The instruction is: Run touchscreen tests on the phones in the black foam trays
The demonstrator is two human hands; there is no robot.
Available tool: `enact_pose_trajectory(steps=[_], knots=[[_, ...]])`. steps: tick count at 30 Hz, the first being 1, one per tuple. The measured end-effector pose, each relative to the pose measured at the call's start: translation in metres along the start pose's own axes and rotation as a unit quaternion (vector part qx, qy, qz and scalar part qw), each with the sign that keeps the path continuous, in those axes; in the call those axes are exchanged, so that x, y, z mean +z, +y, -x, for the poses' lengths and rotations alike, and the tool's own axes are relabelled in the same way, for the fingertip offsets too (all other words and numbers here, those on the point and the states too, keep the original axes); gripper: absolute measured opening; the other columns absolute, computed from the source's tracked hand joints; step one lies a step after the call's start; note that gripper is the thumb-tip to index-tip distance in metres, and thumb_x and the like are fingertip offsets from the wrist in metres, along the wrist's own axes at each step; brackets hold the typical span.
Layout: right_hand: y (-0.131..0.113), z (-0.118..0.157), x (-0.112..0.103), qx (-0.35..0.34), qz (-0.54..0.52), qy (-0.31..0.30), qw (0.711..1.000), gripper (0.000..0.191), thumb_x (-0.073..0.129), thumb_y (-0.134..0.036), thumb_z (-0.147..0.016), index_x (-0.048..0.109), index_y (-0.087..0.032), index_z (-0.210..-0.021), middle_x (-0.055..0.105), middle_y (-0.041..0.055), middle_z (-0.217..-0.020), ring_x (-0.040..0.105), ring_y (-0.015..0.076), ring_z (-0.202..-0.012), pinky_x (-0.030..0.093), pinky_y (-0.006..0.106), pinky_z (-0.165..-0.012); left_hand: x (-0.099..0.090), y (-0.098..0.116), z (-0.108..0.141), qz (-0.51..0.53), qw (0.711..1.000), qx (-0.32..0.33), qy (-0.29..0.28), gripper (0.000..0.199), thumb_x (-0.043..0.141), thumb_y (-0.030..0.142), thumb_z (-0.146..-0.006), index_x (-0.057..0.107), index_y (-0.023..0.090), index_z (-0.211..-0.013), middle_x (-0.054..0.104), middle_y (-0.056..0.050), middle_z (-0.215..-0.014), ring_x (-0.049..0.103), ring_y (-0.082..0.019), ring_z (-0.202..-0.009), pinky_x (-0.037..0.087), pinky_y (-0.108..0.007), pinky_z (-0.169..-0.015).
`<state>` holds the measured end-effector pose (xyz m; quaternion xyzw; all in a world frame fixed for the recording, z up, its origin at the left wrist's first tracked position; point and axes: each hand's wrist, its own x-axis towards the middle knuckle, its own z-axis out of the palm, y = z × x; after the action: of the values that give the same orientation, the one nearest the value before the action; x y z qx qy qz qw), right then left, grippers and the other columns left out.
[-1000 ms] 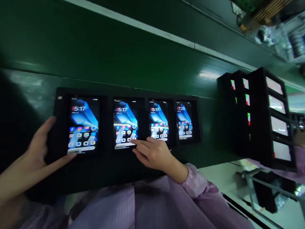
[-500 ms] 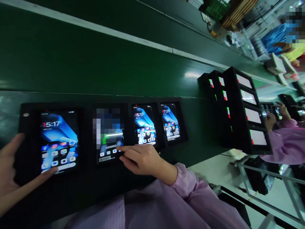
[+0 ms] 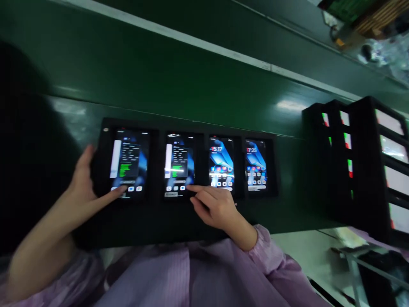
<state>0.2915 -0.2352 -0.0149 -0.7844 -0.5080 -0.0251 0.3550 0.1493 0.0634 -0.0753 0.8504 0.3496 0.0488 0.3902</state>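
Observation:
A long black tray (image 3: 161,170) lies in front of me with smartphones in a row of slots, screens lit. My left hand (image 3: 84,187) is at the tray's left end, thumb stretched over the bottom of the leftmost phone (image 3: 129,160) and forefinger by the tray edge. My right hand (image 3: 215,204) points its forefinger at the lower screen of the second phone (image 3: 180,164); its other fingers curl loosely, holding nothing. Both these phones show a dark panel with green text. The third phone (image 3: 221,160) reads 15:17 and the fourth phone (image 3: 256,164) 17:25, over app icons.
More black trays (image 3: 366,170) stand on edge at the right, holding devices with white screens. A pale strip (image 3: 191,40) runs across the green bench (image 3: 179,85). Clear plastic bags (image 3: 383,55) lie at the far right, and a metal frame (image 3: 358,273) stands below the bench.
The leftmost phone's screen has gone from the home screen to the dark panel with green text. My view has shifted left, so the tray appears farther right. Both hands stay at the same phones.

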Motion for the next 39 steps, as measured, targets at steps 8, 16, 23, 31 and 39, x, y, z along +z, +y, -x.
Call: enact_pose_trajectory(steps=[8, 16, 23, 31, 39], knots=[[-0.005, -0.01, 0.006, -0.002, -0.024, -0.001, 1.0, 0.025, 0.051, -0.016, -0.102, 0.064, -0.021, -0.081, 0.083, 0.0056, -0.105, 0.064, 0.0135, -0.067, 0.057, 0.029, -0.062, -0.002, 0.038, 0.0, 0.064, 0.994, -0.089, -0.024, 0.166, 0.069, 0.101, -0.029, 0.009, 0.024, -0.164, 0.014, -0.013, -0.173, 0.023, -0.044, -0.158, 0.022, -0.068, -0.13], [-0.01, -0.024, 0.018, 0.013, 0.05, -0.071, 0.996, 0.022, 0.053, -0.025, -0.104, 0.067, -0.021, -0.088, 0.077, 0.0058, -0.127, 0.056, 0.022, -0.087, 0.057, 0.037, -0.074, -0.006, 0.04, -0.008, 0.208, 0.975, -0.077, 0.021, 0.145, 0.082, 0.088, -0.039, 0.027, 0.029, -0.16, 0.037, -0.013, -0.165, 0.034, -0.038, -0.155, 0.028, -0.061, -0.131], [-0.006, -0.031, 0.025, 0.032, 0.057, -0.038, 0.997, 0.023, 0.055, -0.022, -0.103, 0.066, -0.022, -0.083, 0.081, 0.0042, -0.113, 0.057, 0.0226, -0.086, 0.055, 0.039, -0.074, -0.005, 0.063, -0.025, 0.078, 0.992, -0.089, 0.039, 0.154, 0.061, 0.104, -0.036, 0.035, 0.015, -0.158, 0.042, -0.021, -0.16, 0.043, -0.044, -0.147, 0.029, -0.068, -0.128], [-0.002, -0.029, 0.019, 0.026, 0.064, -0.018, 0.997, 0.019, 0.057, -0.023, -0.102, 0.066, -0.022, -0.085, 0.08, 0.0063, -0.119, 0.059, 0.0228, -0.088, 0.054, 0.041, -0.077, -0.004, 0.062, -0.022, 0.062, 0.996, -0.069, 0.016, 0.166, 0.064, 0.104, -0.029, 0.019, 0.016, -0.163, 0.026, -0.018, -0.169, 0.026, -0.041, -0.158, 0.022, -0.064, -0.132], [-0.001, -0.028, 0.021, 0.069, 0.065, 0.02, 0.995, 0.016, 0.058, -0.018, -0.1, 0.069, -0.022, -0.09, 0.082, 0.0047, -0.103, 0.059, 0.0225, -0.084, 0.054, 0.04, -0.075, -0.004, 0.073, -0.022, -0.003, 0.996, -0.08, 0.024, 0.171, 0.057, 0.108, -0.022, 0.027, 0.012, -0.161, 0.034, -0.025, -0.161, 0.025, -0.052, -0.154, 0.021, -0.074, -0.127]])
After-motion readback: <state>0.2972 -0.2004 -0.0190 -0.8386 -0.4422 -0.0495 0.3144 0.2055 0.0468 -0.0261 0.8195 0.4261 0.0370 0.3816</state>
